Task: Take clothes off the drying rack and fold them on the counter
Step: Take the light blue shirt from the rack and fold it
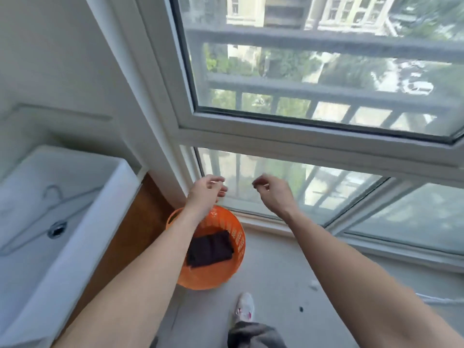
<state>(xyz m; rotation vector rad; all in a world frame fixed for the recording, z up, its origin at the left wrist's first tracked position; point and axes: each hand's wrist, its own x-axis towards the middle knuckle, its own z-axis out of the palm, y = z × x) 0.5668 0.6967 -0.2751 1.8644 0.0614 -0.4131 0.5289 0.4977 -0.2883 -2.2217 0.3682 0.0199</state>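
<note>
Hands, left (206, 190) and right (272, 190), hover loosely curled, empty; folded dark cloth (211, 248) in round orange basket (227, 217).

Hands: left hand (207, 190) and right hand (275, 193) raised apart, fingers loosely curled, seemingly empty (blurred).
Basket: round orange plastic basket (213, 280) on floor, dark folded cloth (209, 248) inside.
Sink: white rectangular sink (82, 222), left.

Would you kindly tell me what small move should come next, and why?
Probably draw both hands back and turn for another garment: the left hand and right hand hover empty, and the dark folded cloth already lies in the orange basket.
</note>
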